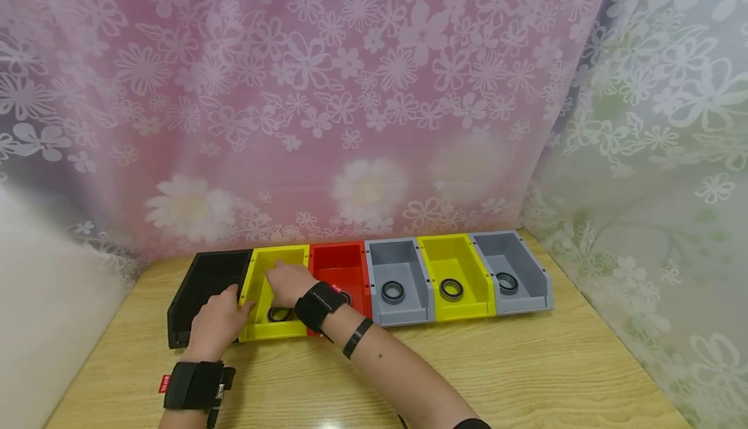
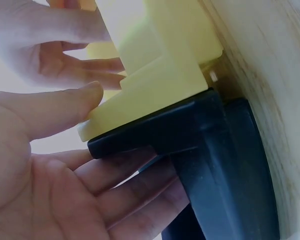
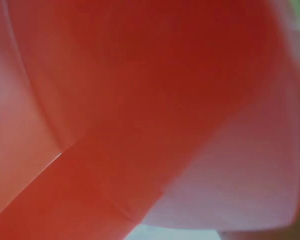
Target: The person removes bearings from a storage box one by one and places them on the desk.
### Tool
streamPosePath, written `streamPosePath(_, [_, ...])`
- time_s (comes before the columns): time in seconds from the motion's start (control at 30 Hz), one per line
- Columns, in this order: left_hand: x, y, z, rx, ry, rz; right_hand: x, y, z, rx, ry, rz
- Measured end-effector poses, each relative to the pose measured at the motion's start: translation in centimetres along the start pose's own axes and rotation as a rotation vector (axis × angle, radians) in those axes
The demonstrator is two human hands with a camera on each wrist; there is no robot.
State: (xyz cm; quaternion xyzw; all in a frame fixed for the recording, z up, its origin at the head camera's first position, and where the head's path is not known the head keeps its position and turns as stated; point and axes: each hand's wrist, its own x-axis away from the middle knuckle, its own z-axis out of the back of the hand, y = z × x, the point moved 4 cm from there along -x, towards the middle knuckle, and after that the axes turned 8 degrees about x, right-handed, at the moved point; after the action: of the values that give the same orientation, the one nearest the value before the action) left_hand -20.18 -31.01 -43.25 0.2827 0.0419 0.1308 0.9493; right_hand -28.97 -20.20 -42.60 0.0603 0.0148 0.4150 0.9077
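Observation:
My left hand [image 1: 217, 320] straddles the adjoining walls of the black bin [image 1: 201, 280] and the left yellow bin [image 1: 271, 331]. In the left wrist view its fingers [image 2: 140, 197] reach inside the black bin, and its thumb is against the yellow wall [image 2: 155, 82]. My right hand [image 1: 289, 284] reaches down into that same yellow bin, its wrist beside the red bin [image 1: 339, 260]. Its fingertips are hidden behind the yellow wall in the left wrist view. A black-sealed ring bearing [image 1: 279, 314] lies on the yellow bin's floor, partly covered by the right hand.
To the right stand a grey bin [image 1: 397, 318], another yellow bin [image 1: 464, 312] and a second grey bin [image 1: 528, 304], each with a bearing inside. A partly hidden bearing [image 1: 347, 298] lies in the red bin. Floral curtains [image 1: 374, 104] rise behind the wooden table [image 1: 526, 370].

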Motion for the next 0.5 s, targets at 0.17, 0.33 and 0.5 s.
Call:
streamPosePath(0.17, [0.09,0.19,0.11,0.0,-0.001,-0.004,0.05,-0.2,-0.4,0.032,0.006,0.021])
streamPosePath(0.33, [0.19,0.2,0.07,0.0,-0.003,0.001,0.25,-0.57,-0.65,0.039,-0.022,0.018])
streamPosePath(0.5, [0.15,0.12,0.02,0.002,-0.004,0.004,0.66,-0.88,-0.59,0.044,-0.06,-0.004])
